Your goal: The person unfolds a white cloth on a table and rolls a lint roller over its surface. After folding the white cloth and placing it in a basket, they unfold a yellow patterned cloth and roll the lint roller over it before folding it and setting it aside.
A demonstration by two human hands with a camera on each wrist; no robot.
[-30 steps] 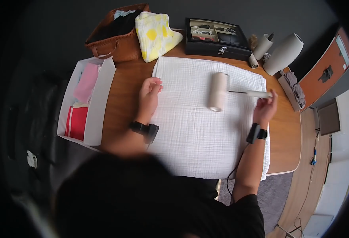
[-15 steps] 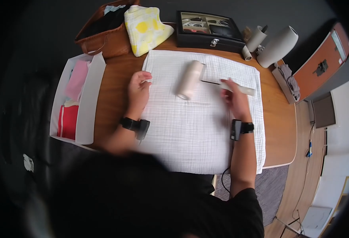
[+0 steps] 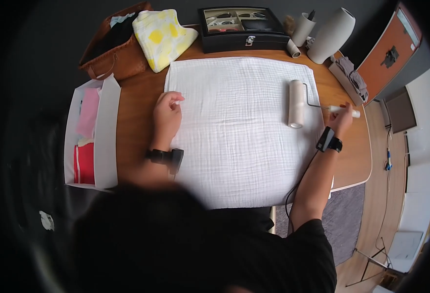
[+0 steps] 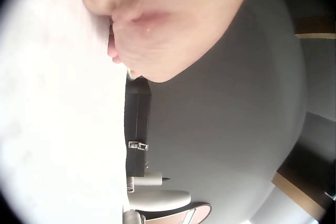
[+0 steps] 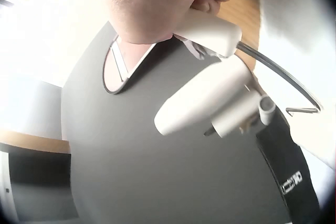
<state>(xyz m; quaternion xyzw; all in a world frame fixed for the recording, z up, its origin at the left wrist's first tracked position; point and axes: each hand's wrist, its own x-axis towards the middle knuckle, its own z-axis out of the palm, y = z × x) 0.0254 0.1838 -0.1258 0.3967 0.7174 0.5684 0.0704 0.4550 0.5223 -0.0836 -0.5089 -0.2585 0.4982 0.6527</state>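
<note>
A white, finely creased cloth (image 3: 234, 132) lies spread flat over the wooden table. My right hand (image 3: 341, 118) grips the white handle (image 3: 336, 110) of a lint roller, whose pale cylinder (image 3: 296, 104) is over the cloth's right part; the hand itself is past the cloth's right edge. In the right wrist view, the handle (image 5: 212, 30) and its bent metal rod (image 5: 278, 71) show beside my right hand (image 5: 157, 3). At the cloth's left edge, my left hand (image 3: 168, 117) pinches a bit of it between thumb and curled fingers. The left wrist view shows this hand (image 4: 163, 24) against the white cloth (image 4: 58, 108).
Along the back stand a brown basket (image 3: 119, 61), a yellow-spotted cloth (image 3: 161, 39), a black glasses case (image 3: 244, 39) and a white vase (image 3: 331, 36). At left is a white box (image 3: 108, 136) with folded clothes; at right, a small box (image 3: 346, 83) holding grey fabric.
The roller first went left across the cloth, then moved right to its right side with my right hand. The left hand has stayed near the cloth's left edge. The head view has shifted slightly.
</note>
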